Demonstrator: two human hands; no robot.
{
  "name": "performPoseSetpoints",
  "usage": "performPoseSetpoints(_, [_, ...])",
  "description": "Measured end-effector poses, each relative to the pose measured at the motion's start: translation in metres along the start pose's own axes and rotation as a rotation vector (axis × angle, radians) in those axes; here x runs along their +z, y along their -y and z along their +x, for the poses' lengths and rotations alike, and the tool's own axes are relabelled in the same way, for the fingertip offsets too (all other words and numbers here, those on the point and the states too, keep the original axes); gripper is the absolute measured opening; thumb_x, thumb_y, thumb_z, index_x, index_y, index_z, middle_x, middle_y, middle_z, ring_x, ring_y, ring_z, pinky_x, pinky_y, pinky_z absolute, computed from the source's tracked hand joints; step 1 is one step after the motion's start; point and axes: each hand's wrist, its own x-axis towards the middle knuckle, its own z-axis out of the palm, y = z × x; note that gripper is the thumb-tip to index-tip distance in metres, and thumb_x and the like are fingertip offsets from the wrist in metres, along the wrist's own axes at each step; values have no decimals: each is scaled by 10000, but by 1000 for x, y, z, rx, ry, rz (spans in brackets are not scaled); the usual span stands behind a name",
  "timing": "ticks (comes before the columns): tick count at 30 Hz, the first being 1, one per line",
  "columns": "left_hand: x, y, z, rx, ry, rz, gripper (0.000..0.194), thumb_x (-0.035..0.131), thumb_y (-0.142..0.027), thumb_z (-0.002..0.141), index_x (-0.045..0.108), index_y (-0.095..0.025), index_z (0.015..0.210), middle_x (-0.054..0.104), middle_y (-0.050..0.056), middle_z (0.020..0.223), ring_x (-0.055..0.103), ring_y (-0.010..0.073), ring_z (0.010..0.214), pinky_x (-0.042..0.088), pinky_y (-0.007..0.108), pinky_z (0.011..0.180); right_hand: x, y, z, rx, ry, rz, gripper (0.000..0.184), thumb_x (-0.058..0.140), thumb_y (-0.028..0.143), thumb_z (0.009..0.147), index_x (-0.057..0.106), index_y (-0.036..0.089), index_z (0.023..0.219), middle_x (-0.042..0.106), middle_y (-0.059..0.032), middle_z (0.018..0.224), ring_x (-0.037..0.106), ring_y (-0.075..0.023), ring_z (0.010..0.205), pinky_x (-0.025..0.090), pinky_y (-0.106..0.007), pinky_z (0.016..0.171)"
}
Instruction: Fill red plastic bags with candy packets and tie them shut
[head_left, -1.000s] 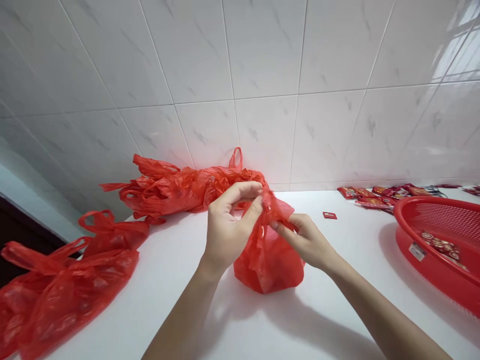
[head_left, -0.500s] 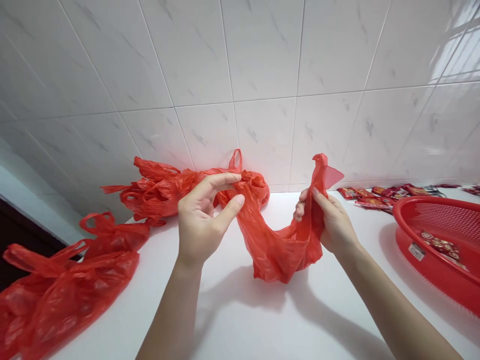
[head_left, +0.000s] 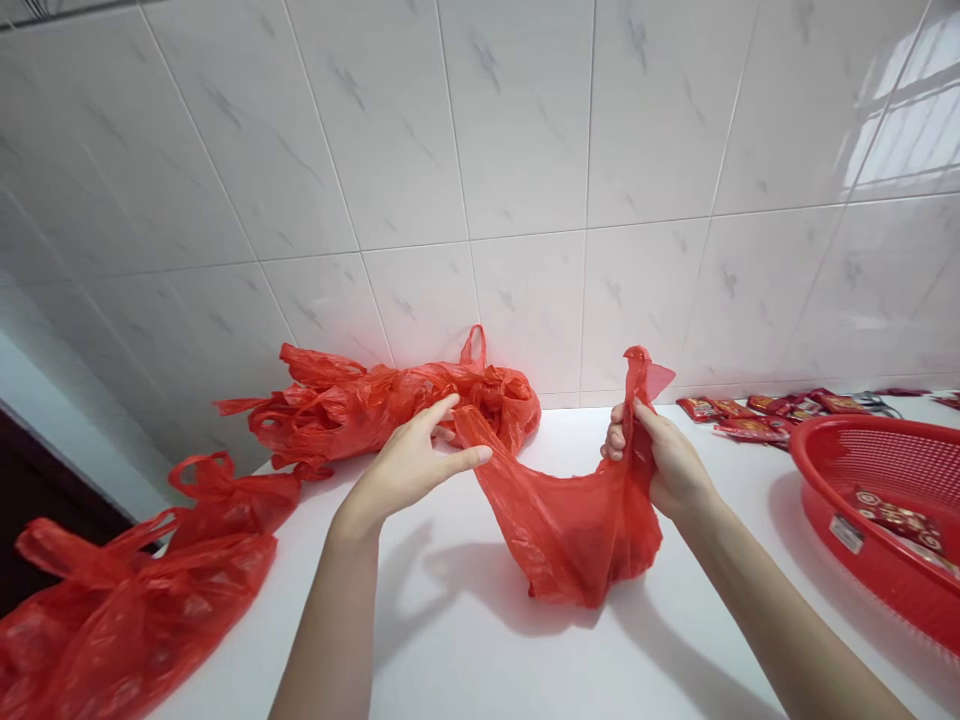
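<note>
My right hand (head_left: 670,462) pinches the gathered top of a thin red plastic carrier bag (head_left: 574,530), right of centre, so the bag hangs from that one grip and its belly sags toward the middle of the white tabletop (head_left: 465,640). My left hand (head_left: 405,468) is open, fingers spread, with the thumb tip at the bag's slack edge. It bears no weight and seems placed to guide the film. I cannot tell whether the bag's bottom rests on the tabletop or hangs just clear of it. The lower part bulges, but nothing shows through the red. Against the marbled tile wall (head_left: 517,130), a bunched pile of red bags (head_left: 352,410) sits behind my hands, and more red bags (head_left: 127,620) lie at lower left. At right, a red mesh basket (head_left: 862,580) holds a few red packets (head_left: 896,520), and loose red packets (head_left: 750,428) lie along the wall at upper right, well apart from the bags.
</note>
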Motion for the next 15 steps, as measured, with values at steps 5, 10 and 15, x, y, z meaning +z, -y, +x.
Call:
performPoseSetpoints(5, [11, -7, 8, 81, 352, -323, 245, 687, -424, 837, 755, -207, 929, 772, 80, 958, 727, 255, 905, 598, 431, 848, 3, 2, -3, 1, 28, -62, 484, 772, 639, 695, 563, 205, 733, 472, 62, 506, 381, -86, 413, 374, -249, 468])
performPoseSetpoints(10, [19, -22, 1, 129, 249, -453, 223, 725, -416, 823, 760, -196, 829, 756, 66, 828, 717, 229, 799, 600, 379, 763, 15, 2, -14, -83, 53, -333, 432, 667, 612, 795, 583, 193, 730, 345, 83, 452, 236, -74, 421, 195, -238, 447])
performPoseSetpoints(15, [19, -35, -14, 350, 327, -412, 145, 687, -359, 883, 775, -243, 878, 757, 88, 1053, 712, 246, 970, 576, 381, 866, 27, -4, -25, -280, 17, -682, 351, 562, 363, 850, 357, 216, 606, 302, 55, 561, 263, -101, 523, 199, -259, 486])
